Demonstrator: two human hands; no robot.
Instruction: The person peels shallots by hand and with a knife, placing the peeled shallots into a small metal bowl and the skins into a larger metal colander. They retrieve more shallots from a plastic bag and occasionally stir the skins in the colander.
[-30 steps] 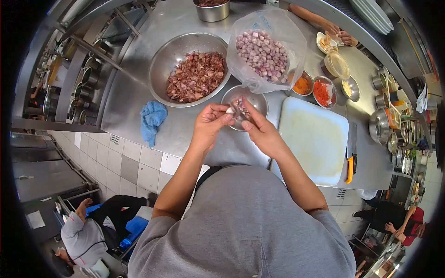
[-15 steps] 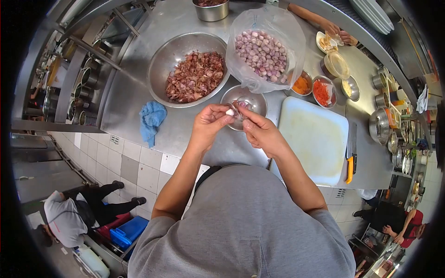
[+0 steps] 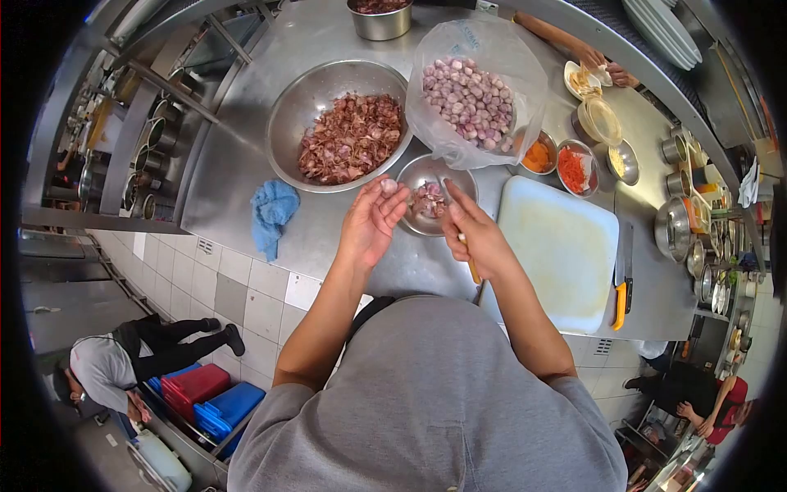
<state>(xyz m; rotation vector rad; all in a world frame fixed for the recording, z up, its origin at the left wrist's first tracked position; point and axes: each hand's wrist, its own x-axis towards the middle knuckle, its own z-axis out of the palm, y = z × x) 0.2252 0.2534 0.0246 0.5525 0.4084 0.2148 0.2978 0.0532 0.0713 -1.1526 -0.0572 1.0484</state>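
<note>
My left hand is turned palm up, holding a small pale shallot at its fingertips. In my right hand is a small knife with a yellow handle, its blade pointing away from me. Between and just beyond both hands sits a small steel bowl with purplish skins and pieces in it. Behind my left hand stands a large steel bowl heaped with reddish-brown skins. A clear plastic bag full of purple shallots lies beyond the small bowl.
A white cutting board lies at right, beside a larger yellow-handled knife. A blue cloth is at left. Bowls of orange and red shreds stand behind the board. Another person's hands work at far right.
My hands have drawn apart. My left palm has opened upward with the shallot, and the small knife now shows in my right hand. The person at lower left has shifted.
</note>
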